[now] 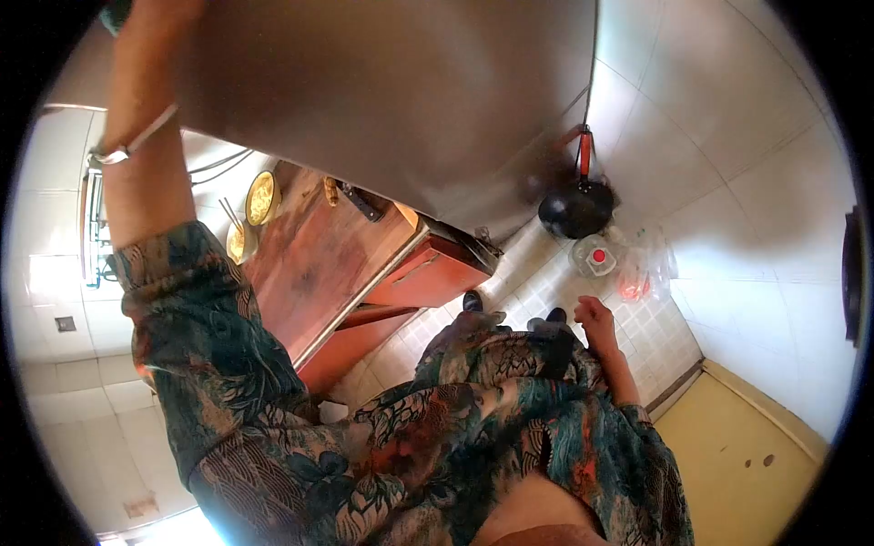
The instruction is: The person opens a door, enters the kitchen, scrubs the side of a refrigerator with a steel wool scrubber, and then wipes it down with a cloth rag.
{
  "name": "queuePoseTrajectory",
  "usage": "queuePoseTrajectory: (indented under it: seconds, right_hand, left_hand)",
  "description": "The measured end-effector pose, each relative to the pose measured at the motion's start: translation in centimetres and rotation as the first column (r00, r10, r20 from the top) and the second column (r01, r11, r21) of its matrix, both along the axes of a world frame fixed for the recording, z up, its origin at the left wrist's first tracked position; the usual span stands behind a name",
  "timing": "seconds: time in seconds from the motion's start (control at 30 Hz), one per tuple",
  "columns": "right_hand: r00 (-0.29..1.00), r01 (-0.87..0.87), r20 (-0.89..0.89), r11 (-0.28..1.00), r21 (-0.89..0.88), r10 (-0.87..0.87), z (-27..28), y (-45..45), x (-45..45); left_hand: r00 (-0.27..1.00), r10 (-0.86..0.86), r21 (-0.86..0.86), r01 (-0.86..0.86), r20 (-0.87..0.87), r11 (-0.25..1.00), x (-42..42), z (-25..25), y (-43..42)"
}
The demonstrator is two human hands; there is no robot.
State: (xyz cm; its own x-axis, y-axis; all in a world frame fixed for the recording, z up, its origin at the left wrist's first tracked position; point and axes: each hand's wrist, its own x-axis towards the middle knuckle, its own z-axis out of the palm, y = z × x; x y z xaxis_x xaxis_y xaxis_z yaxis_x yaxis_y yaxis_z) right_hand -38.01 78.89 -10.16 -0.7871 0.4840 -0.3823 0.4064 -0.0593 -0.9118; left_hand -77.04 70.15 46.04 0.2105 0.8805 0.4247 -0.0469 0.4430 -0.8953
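My left arm reaches up at the left, with a silver bangle (127,148) around it. My left hand (164,14) is cut off by the top edge, so its fingers are hidden. A small dark green thing (115,15) shows beside it; whether I hold it I cannot tell. Close to that arm spreads a large, smooth grey-brown panel (391,91). My right hand (594,320) hangs low at my side, fingers curled into a loose fist with nothing visible in them. Nearest to it on the floor are a clear plastic jug (593,257) with a red cap and a clear plastic bag (642,273).
A black wok (577,209) with a red handle is by the panel's right edge. On the wooden counter (314,246) lies a knife (361,202). Two bowls of food, one bowl (263,197) and another bowl (240,246) with chopsticks, stand beyond. A yellow panel (742,455) is at lower right.
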Motion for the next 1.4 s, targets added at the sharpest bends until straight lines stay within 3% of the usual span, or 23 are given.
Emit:
queuePoseTrajectory:
  seconds: [0.03, 0.2, 0.33, 0.37, 0.47, 0.6, 0.7, 0.77, 0.87, 1.0, 1.1, 1.2, 1.3, 1.37, 1.4]
  right_hand:
    - [1.000, -0.011, 0.008, 1.000, 0.007, 0.011, -0.1, 0.0, 0.0]
    - [0.995, -0.078, 0.067, 0.997, 0.018, 0.077, 1.3, -0.5, -1.2]
    - [0.994, -0.076, 0.077, 0.996, 0.047, 0.073, 1.3, -1.3, -1.5]
    - [0.994, -0.077, 0.076, 0.996, 0.053, 0.073, 1.1, -1.4, -1.3]
    - [0.992, -0.071, 0.108, 0.995, 0.072, 0.063, 1.0, -1.6, -0.7]
    - [0.984, -0.104, 0.157, 0.982, 0.156, 0.080, 0.6, -2.2, 1.0]
    - [0.985, -0.113, 0.155, 0.965, 0.238, 0.077, 1.5, -3.0, 2.8]
    - [0.959, -0.122, 0.277, 0.964, 0.238, 0.053, 2.7, -3.9, 4.4]
    - [0.938, -0.071, 0.347, 0.979, 0.189, 0.001, 2.5, -4.8, 7.6]
    - [0.936, 0.030, 0.345, 0.991, 0.128, -0.073, 2.4, -5.5, 9.1]
    - [0.959, 0.016, 0.278, 0.988, 0.153, -0.059, 1.2, -5.0, 9.1]
    - [0.988, -0.009, 0.154, 0.989, 0.150, -0.014, 1.1, -4.0, 7.1]
    - [0.996, -0.028, 0.089, 0.989, 0.148, 0.015, 1.2, -3.3, 5.6]
    - [0.994, -0.021, 0.104, 0.995, 0.094, 0.011, 1.1, -3.2, 5.3]
    - [0.993, -0.026, 0.121, 0.995, 0.098, 0.014, 1.4, -3.3, 5.1]
  left_hand:
    - [0.998, 0.057, -0.074, -0.056, 0.013, 0.996, 0.6, -1.9, -0.5]
    - [0.941, 0.226, -0.319, -0.301, -0.250, 0.899, 3.9, -8.8, -1.8]
    - [0.865, 0.253, -0.375, -0.428, -0.433, 0.822, 2.1, -19.8, -4.5]
    - [0.882, 0.270, -0.407, -0.425, -0.386, 0.808, 1.4, -23.1, -5.2]
    - [0.924, 0.376, -0.538, -0.282, 0.072, 0.795, 0.2, -31.1, -7.4]
    - [0.616, 0.465, -0.538, -0.079, 0.635, 0.839, -1.2, -39.7, -8.3]
    - [0.351, 0.457, -0.484, -0.014, 0.817, 0.875, -2.2, -45.3, -7.9]
    - [0.222, 0.457, -0.468, -0.003, 0.861, 0.884, -2.6, -48.1, -7.6]
    - [0.124, 0.471, -0.475, 0.004, 0.873, 0.880, -2.5, -50.4, -7.2]
    - [0.135, 0.491, -0.500, 0.036, 0.860, 0.865, -1.2, -49.5, -7.8]
    - [0.205, 0.497, -0.514, 0.039, 0.843, 0.857, 0.1, -45.3, -8.2]
    - [0.352, 0.514, -0.539, -0.031, 0.782, 0.842, 1.3, -37.8, -7.5]
    - [0.471, 0.576, -0.548, -0.212, 0.669, 0.810, 1.4, -28.3, -4.5]
    - [0.573, 0.508, -0.416, -0.296, 0.643, 0.860, 1.1, -20.7, -0.1]
    - [0.665, 0.312, -0.250, -0.190, 0.678, 0.949, 1.2, -17.8, 1.8]
